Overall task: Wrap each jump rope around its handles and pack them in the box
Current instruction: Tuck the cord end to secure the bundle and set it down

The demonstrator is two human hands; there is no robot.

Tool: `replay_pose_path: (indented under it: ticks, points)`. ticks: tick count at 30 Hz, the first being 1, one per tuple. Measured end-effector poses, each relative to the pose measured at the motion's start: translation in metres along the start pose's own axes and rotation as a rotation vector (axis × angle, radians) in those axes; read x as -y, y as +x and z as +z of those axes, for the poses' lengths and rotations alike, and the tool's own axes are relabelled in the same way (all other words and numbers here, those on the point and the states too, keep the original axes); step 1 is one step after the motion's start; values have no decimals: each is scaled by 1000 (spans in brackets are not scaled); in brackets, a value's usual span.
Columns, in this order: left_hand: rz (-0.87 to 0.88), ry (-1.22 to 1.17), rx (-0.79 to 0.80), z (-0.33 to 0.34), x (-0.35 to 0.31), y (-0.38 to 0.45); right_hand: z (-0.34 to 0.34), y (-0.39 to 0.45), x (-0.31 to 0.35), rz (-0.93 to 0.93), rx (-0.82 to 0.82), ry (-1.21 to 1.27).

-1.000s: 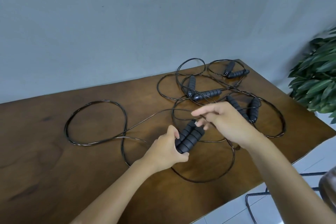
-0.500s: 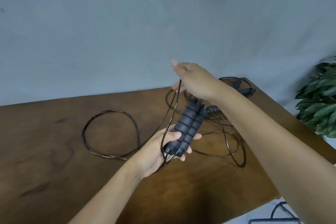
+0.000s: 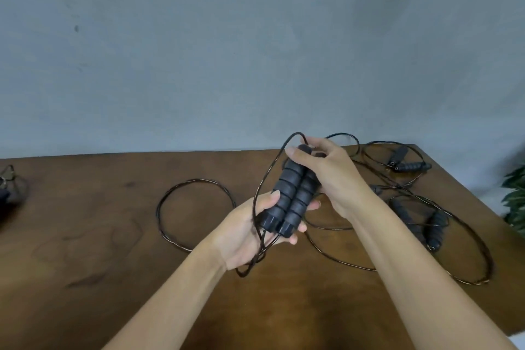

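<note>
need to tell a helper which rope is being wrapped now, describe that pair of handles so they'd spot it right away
On the brown wooden table, look above its middle where both hands meet. The left hand grips the held handles side by side while the right hand pinches the cord at their top. Only this pair is lifted; the others lie flat.

Head view looks forward and down, close over the table (image 3: 85,236).

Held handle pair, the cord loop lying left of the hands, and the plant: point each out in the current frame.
held handle pair (image 3: 294,196): head view, on the ribbed foam grip between both hands.
cord loop (image 3: 170,195): head view, on its left arc lying on the table.
plant (image 3: 515,202): head view, on the leaves at the right edge.
</note>
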State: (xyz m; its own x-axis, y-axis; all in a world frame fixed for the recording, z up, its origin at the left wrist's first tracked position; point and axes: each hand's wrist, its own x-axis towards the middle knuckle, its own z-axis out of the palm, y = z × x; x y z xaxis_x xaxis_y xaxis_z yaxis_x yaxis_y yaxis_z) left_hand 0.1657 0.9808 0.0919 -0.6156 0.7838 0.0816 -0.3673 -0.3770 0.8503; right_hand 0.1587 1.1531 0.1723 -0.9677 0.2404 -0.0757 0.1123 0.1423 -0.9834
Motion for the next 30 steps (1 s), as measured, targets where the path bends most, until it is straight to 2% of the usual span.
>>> replay_pose_path:
  ticks: [6, 9, 11, 13, 17, 23, 27, 29, 30]
  points:
    - [-67, -59, -106, -3, -12, -2, 9, 6, 1, -87, -154, 44]
    - [13, 171, -98, -12, -26, -9, 5, 12, 9, -87, -178, 64]
    - [35, 476, -214, -17, -39, -11, 3, 16, 16, -88, -171, 37]
    - [56, 647, -353, -21, -51, -10, 1, 17, 23, -94, -160, -5]
    - [135, 697, -501, -28, -79, -6, 1, 20, 33, -96, -117, -42]
    - [265, 546, -802, -66, -129, 21, -5, 21, 46, -127, -41, -101]
    - [314, 594, -973, -99, -166, 27, -12, 17, 54, -154, -11, -75]
    - [270, 711, -1087, -116, -177, 26, -15, 18, 58, -176, -23, -54]
    - [169, 825, -1126, -122, -180, 24, -16, 18, 60, -191, -33, -50]
